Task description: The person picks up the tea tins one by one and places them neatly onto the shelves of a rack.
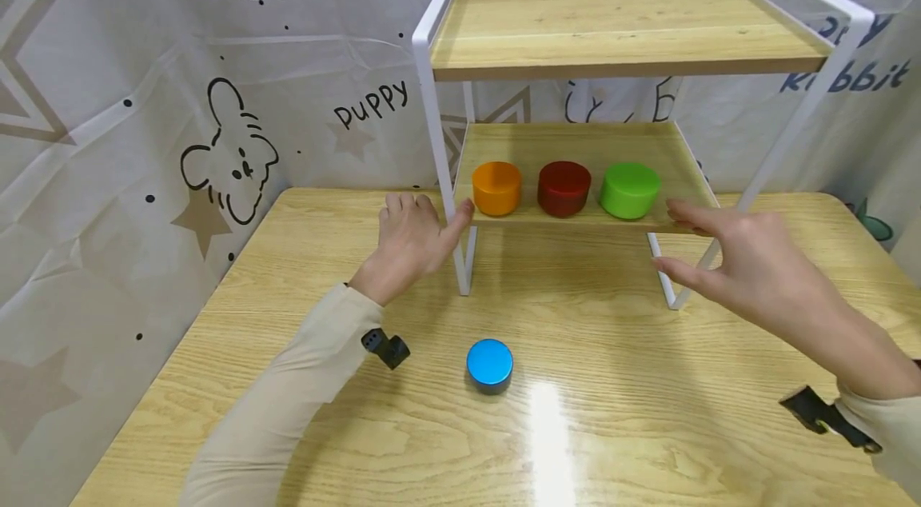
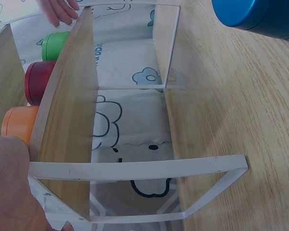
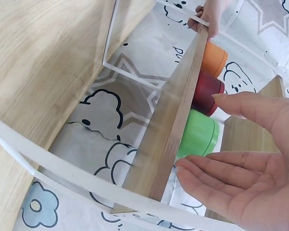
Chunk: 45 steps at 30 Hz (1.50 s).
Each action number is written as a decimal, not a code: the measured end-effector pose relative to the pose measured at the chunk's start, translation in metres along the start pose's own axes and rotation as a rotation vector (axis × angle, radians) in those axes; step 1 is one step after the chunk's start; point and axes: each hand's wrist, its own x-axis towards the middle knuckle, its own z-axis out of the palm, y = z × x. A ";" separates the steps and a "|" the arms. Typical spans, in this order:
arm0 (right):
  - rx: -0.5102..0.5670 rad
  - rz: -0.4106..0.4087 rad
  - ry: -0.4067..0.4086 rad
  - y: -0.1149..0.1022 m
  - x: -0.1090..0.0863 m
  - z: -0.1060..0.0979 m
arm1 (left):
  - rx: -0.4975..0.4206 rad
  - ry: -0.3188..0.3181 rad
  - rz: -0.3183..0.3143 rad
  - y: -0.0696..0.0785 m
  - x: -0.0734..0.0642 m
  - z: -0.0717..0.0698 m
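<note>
A two-tier shelf rack (image 1: 633,27) with wooden boards and a white frame stands on the table. On its lower board sit an orange round container (image 1: 496,189), a dark red one (image 1: 564,189) and a green one (image 1: 630,191), in a row. My left hand (image 1: 413,239) grips the rack's left front post, the thumb across it near the orange container. At the right side, my right hand (image 1: 763,267) is open by the right front post, thumb and fingers apart, close to the green container. A blue round container (image 1: 490,365) stands on the table before the rack.
The wooden table (image 1: 403,443) extends around the rack's feet. Behind it hangs a pale cloth (image 1: 316,147) printed with cartoon animals and stars. The upper board (image 1: 612,23) lies over the row of containers.
</note>
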 end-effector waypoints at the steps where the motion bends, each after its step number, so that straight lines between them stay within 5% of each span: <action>1: 0.007 0.001 0.007 -0.001 -0.002 0.002 | 0.000 0.001 -0.001 0.000 0.000 0.000; 9: 0.055 -0.044 0.027 -0.011 -0.012 0.021 | 0.003 -0.004 -0.002 0.000 0.001 0.002; 23: 0.206 -0.018 -0.122 -0.026 -0.024 0.068 | -0.009 0.003 0.015 0.001 0.002 0.004; 45: 0.366 -0.140 -0.198 -0.070 -0.014 0.132 | -0.010 0.034 0.002 0.000 0.001 0.004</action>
